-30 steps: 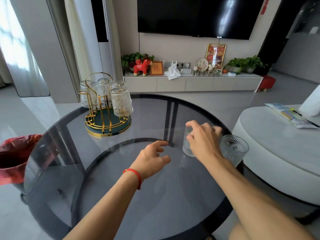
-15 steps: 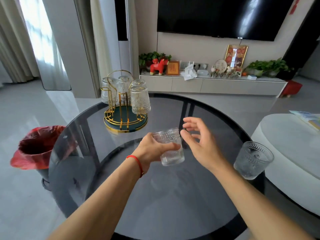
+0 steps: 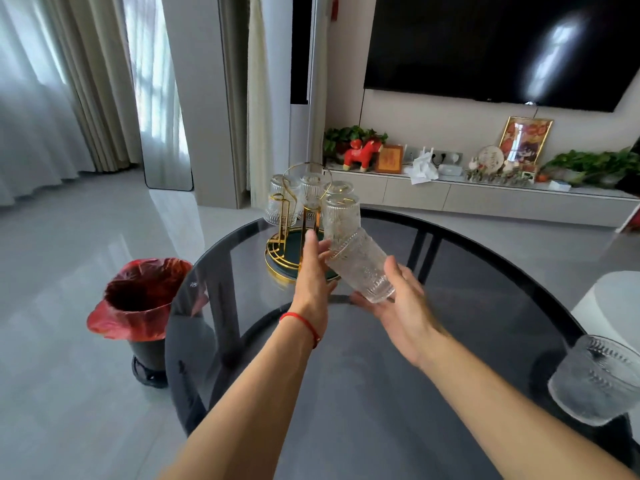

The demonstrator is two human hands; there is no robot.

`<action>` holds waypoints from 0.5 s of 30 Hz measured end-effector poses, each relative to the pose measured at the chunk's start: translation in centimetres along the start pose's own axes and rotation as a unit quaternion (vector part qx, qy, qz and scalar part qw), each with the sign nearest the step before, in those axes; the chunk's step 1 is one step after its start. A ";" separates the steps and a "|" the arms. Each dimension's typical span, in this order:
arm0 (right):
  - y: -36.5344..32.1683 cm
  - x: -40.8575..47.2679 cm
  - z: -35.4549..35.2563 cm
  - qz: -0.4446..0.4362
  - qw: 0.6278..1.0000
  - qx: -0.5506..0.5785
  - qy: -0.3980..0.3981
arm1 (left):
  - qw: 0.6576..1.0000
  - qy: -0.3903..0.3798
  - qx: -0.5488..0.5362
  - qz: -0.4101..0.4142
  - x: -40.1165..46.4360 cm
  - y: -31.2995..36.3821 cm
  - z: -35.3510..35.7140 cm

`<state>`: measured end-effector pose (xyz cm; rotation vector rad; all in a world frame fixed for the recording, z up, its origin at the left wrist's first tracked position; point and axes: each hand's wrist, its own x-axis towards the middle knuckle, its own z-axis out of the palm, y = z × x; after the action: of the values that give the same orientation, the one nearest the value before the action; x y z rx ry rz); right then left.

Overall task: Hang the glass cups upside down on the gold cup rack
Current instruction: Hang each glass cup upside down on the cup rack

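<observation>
A ribbed glass cup (image 3: 360, 265) is tilted in the air just in front of the gold cup rack (image 3: 277, 268). My left hand (image 3: 311, 282), with a red string at the wrist, grips the cup's upper end. My right hand (image 3: 405, 313) lies palm up under its lower end, thumb raised beside it. The rack has a green base and stands at the far left of the round dark glass table (image 3: 467, 271). Several cups (image 3: 341, 216) hang upside down on it. Another glass cup (image 3: 595, 379) stands upright at the table's near right edge.
A bin with a red bag (image 3: 138, 299) stands on the floor left of the table. A white round seat (image 3: 613, 296) is close on the right. A low TV cabinet (image 3: 485, 199) with ornaments runs along the far wall.
My left hand took the cup from my right hand and carried it left and away toward the rack. The cup has tipped from upright to slanted, and my right hand now supports it from below.
</observation>
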<state>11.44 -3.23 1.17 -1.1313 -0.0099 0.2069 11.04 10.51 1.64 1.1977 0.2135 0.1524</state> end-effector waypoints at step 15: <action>-8.4 7.6 10.3 -0.301 0.885 -0.352 0.045 | 0.764 -0.008 0.631 0.134 4.4 -4.3 -4.3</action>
<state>19.09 3.84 12.33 -1.8020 -0.3772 -0.4482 14.27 13.85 -4.19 2.5968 0.1064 0.2614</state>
